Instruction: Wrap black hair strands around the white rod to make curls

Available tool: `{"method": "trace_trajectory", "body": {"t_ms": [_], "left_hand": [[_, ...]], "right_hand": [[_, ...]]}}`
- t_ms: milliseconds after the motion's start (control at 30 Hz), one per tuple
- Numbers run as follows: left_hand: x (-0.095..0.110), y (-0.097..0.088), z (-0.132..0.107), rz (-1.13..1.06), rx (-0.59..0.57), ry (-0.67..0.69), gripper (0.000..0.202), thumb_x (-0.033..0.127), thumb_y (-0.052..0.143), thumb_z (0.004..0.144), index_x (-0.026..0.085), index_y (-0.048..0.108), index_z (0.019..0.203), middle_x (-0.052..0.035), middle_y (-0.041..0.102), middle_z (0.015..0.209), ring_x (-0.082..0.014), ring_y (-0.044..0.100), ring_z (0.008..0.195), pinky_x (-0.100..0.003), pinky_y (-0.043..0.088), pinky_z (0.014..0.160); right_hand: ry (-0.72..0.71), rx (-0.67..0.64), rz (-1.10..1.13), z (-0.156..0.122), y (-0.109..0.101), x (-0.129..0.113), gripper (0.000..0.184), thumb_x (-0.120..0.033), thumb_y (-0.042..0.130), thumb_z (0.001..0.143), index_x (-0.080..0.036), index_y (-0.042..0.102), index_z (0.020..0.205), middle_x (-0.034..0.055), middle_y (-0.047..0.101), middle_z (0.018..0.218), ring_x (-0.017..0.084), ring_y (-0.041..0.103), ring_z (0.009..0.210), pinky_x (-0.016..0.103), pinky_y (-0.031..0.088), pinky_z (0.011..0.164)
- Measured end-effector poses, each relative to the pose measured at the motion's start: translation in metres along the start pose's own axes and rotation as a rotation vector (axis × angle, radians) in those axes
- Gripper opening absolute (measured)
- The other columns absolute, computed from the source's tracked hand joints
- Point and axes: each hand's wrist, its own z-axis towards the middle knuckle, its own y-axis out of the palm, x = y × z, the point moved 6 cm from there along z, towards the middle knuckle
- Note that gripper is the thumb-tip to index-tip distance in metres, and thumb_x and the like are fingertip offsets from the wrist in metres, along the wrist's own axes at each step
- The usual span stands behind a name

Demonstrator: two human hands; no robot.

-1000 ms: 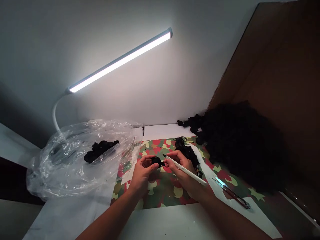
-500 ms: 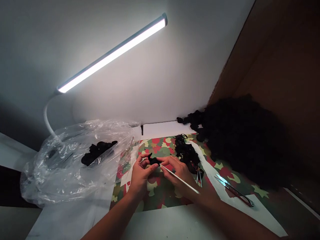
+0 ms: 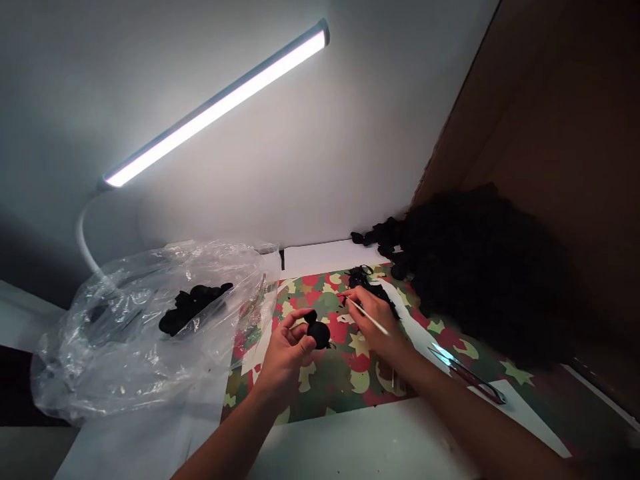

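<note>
My left hand [image 3: 283,350] pinches a small black piece [image 3: 319,335] with a round body and a smaller lobe on top, held over the patterned sheet [image 3: 300,393]. My right hand [image 3: 375,327] is closed around a thin pale stick-like tool [image 3: 371,318], whose tip is hard to make out. By the right fingertips is a tiny dark shred [image 3: 343,300]. A small heap of black scraps [image 3: 361,275] lies just behind the right hand and is partly hidden by it.
A clear plastic bag [image 3: 135,373] with black pieces [image 3: 195,307] is at left. A large black pile [image 3: 490,280] rises at right, beside a brown panel [image 3: 565,120]. Metal scissors or tweezers [image 3: 470,377] lie front right. A lit tube lamp [image 3: 220,107] hangs above.
My right hand has moved away from the black piece, up and right to the scrap heap, with the tool. My left hand has turned the piece so its round side shows.
</note>
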Motion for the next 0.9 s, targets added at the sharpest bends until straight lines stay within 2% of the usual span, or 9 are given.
{"method": "trace_trajectory", "body": {"t_ms": [100,167,300,400,500,600,733,800,900], "left_hand": [[0.004,-0.001,0.0,-0.022,-0.021,0.002,0.062,0.043,0.093,0.061,0.02,0.066,0.112,-0.0024,0.067,0.083,-0.0128,0.062,0.064,-0.02,0.045,0.053],[0.005,-0.002,0.001,-0.058,-0.013,-0.016,0.058,0.041,0.092,0.063,0.022,0.069,0.113,-0.002,0.066,0.087,-0.0106,0.06,0.063,-0.02,0.047,0.054],[0.004,-0.006,0.004,-0.121,0.057,-0.069,0.06,0.038,0.095,0.059,0.023,0.072,0.113,-0.0031,0.067,0.099,-0.0095,0.065,0.068,-0.02,0.052,0.062],[0.0,-0.007,0.005,-0.17,0.106,-0.118,0.063,0.037,0.096,0.057,0.023,0.072,0.114,-0.0037,0.068,0.103,-0.0105,0.067,0.067,-0.019,0.051,0.056],[-0.002,-0.008,0.004,-0.158,0.125,-0.087,0.06,0.039,0.093,0.062,0.023,0.069,0.114,-0.0041,0.069,0.102,-0.0134,0.069,0.07,-0.02,0.052,0.054],[0.001,-0.01,0.004,0.017,0.136,0.019,0.047,0.039,0.09,0.067,0.02,0.066,0.102,-0.0054,0.068,0.105,-0.0149,0.068,0.074,-0.022,0.053,0.056],[0.02,-0.008,0.002,0.457,0.101,0.23,0.03,0.035,0.085,0.071,0.019,0.063,0.082,-0.0064,0.069,0.102,-0.0205,0.067,0.088,-0.024,0.053,0.065],[0.029,-0.005,0.001,0.621,0.071,0.298,0.028,0.029,0.084,0.071,0.02,0.067,0.091,-0.0046,0.071,0.094,-0.0212,0.067,0.089,-0.029,0.053,0.076],[0.035,0.001,0.001,0.723,0.003,0.298,0.043,0.022,0.082,0.069,0.023,0.07,0.11,-0.0037,0.074,0.094,-0.0224,0.068,0.088,-0.034,0.052,0.085]], "right_hand": [[0.129,-0.074,0.066,0.005,-0.006,0.016,0.016,-0.029,0.05,0.093,-0.024,0.054,0.078,0.0039,0.072,0.087,0.021,0.063,0.07,0.032,0.045,0.065],[0.135,-0.087,0.119,0.004,-0.007,0.014,0.018,-0.031,0.054,0.091,-0.024,0.053,0.074,0.0059,0.074,0.102,0.024,0.066,0.084,0.034,0.048,0.072],[0.113,-0.082,0.332,-0.006,-0.006,-0.007,0.02,-0.036,0.057,0.092,-0.023,0.056,0.077,0.0076,0.073,0.113,0.028,0.065,0.103,0.04,0.05,0.086],[0.152,-0.213,0.569,-0.018,0.004,-0.024,0.024,-0.041,0.058,0.094,-0.023,0.057,0.08,0.0091,0.073,0.117,0.027,0.068,0.097,0.04,0.053,0.082],[0.158,-0.265,0.605,-0.027,0.011,-0.033,0.026,-0.043,0.06,0.093,-0.023,0.057,0.078,0.0093,0.07,0.126,0.027,0.068,0.096,0.037,0.054,0.074],[0.13,-0.209,0.55,-0.028,0.012,-0.032,0.024,-0.043,0.061,0.093,-0.023,0.061,0.08,0.0082,0.071,0.123,0.026,0.068,0.092,0.036,0.054,0.072],[0.114,-0.227,0.482,-0.028,0.012,-0.031,0.023,-0.044,0.057,0.096,-0.024,0.065,0.087,0.0062,0.073,0.111,0.023,0.067,0.082,0.037,0.054,0.074],[0.089,-0.24,0.455,-0.028,0.011,-0.033,0.02,-0.042,0.057,0.096,-0.025,0.067,0.091,0.0051,0.074,0.104,0.023,0.067,0.082,0.037,0.054,0.077],[0.07,-0.278,0.453,-0.028,0.011,-0.036,0.018,-0.038,0.055,0.096,-0.025,0.067,0.092,0.0048,0.074,0.102,0.024,0.068,0.084,0.037,0.054,0.077]]}}
